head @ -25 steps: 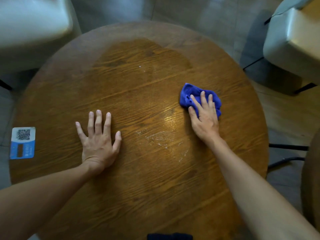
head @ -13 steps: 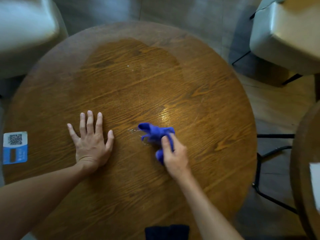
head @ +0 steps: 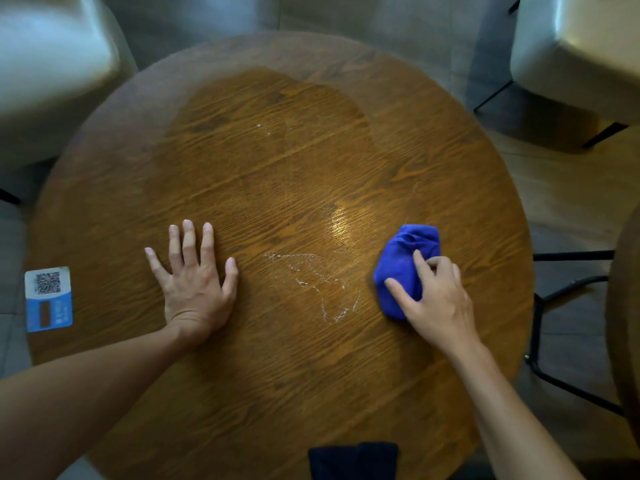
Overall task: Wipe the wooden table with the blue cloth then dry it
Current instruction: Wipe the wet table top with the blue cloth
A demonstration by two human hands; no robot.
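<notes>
A round wooden table (head: 277, 161) fills the view, with a darker wet patch across its far half and a thin white streak of residue (head: 318, 289) near the middle. My right hand (head: 436, 299) presses a bunched blue cloth (head: 405, 268) onto the table at the right, fingers curled over it. My left hand (head: 194, 285) lies flat on the wood at the left, fingers spread, holding nothing.
A blue and white QR-code card (head: 48, 297) is stuck near the table's left edge. Pale upholstered chairs stand at the far left (head: 52, 74) and far right (head: 581, 53). A black metal stool frame (head: 554, 292) stands to the right. A dark blue fabric (head: 353, 460) shows at the near edge.
My right hand has swept the blue cloth from the table's middle out to the right, after first coming in from the far right. The left hand has stayed flat in place.
</notes>
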